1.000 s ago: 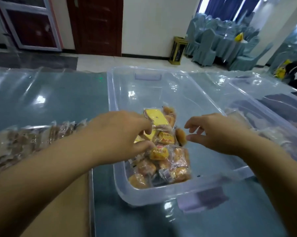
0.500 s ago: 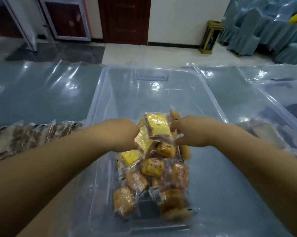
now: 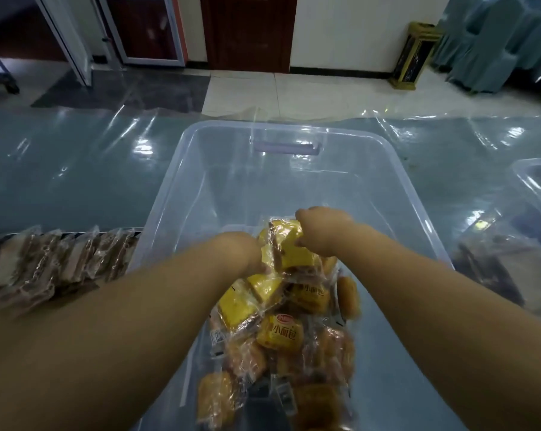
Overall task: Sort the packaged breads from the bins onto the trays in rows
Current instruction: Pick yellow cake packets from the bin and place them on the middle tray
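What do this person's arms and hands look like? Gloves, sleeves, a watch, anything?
Nothing worn that shows. Both forearms are bare from the bottom edge of the picture to the wrists, with no sleeve or cuff in view. The left hand and right hand have no gloves, and no watch or bracelet shows at either wrist. The fingers are mostly hidden, so rings cannot be ruled out.

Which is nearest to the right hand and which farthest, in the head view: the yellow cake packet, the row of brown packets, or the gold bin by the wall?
From the right hand:
1. Yellow cake packet, touching the hand, inside the clear bin.
2. Row of brown packets, off to the left.
3. Gold bin, far back by the wall.
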Available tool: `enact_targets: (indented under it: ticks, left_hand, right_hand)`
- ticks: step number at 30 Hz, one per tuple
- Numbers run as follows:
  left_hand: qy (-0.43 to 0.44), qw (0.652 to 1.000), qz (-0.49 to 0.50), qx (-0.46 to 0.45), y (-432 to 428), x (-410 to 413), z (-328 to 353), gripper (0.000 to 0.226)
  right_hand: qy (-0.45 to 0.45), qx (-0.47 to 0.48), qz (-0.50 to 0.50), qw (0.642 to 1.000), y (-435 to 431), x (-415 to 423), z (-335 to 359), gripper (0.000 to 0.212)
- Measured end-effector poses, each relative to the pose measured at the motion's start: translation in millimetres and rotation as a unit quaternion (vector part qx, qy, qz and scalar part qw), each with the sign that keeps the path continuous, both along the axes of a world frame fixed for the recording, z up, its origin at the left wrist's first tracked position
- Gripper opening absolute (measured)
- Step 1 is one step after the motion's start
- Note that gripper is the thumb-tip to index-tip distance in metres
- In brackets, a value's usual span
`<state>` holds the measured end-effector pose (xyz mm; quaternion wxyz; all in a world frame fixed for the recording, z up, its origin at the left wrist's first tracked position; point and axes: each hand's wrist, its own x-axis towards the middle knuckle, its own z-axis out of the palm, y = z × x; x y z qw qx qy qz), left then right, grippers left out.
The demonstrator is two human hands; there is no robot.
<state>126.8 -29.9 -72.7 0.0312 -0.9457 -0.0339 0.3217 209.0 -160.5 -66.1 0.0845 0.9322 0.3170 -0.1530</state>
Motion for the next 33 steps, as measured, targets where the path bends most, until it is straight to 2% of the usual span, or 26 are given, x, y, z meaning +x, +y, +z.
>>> enact_targets:
  ticks: [5, 12, 17, 21, 25, 29, 33]
  left_hand:
    - [0.037, 0.999, 0.021, -0.029, 1, 0, -8, 0.057]
    - [0.076, 0.996, 0.024, -0.032, 1, -7, -5, 0.058]
    - [0.076, 0.997, 0.001, -0.022, 0, -14, 11, 0.080]
    - [0.098, 0.995, -0.016, 0.008, 2, -16, 21, 0.080]
    - [0.099, 0.995, 0.003, 0.020, 6, -16, 28, 0.060]
    - [0.049, 0.998, 0.025, 0.015, 12, -17, 36, 0.044]
    - [0.013, 0.999, 0.028, 0.012, 15, -18, 38, 0.032]
  right_hand:
    - [0.055, 0.006, -0.021, 0.998, 4, 12, -19, 0.070]
    - [0.117, -0.019, -0.025, 0.993, 8, 14, -14, 0.080]
    - [0.102, -0.022, -0.040, 0.994, 2, 16, 1, 0.076]
    - [0.072, -0.044, -0.042, 0.996, -1, 20, 7, 0.066]
    - [0.056, -0.049, -0.047, 0.996, -1, 21, 2, 0.059]
    - [0.074, -0.027, -0.085, 0.993, 1, 17, -13, 0.043]
    - [0.097, 0.015, -0.095, 0.991, 8, 9, -24, 0.047]
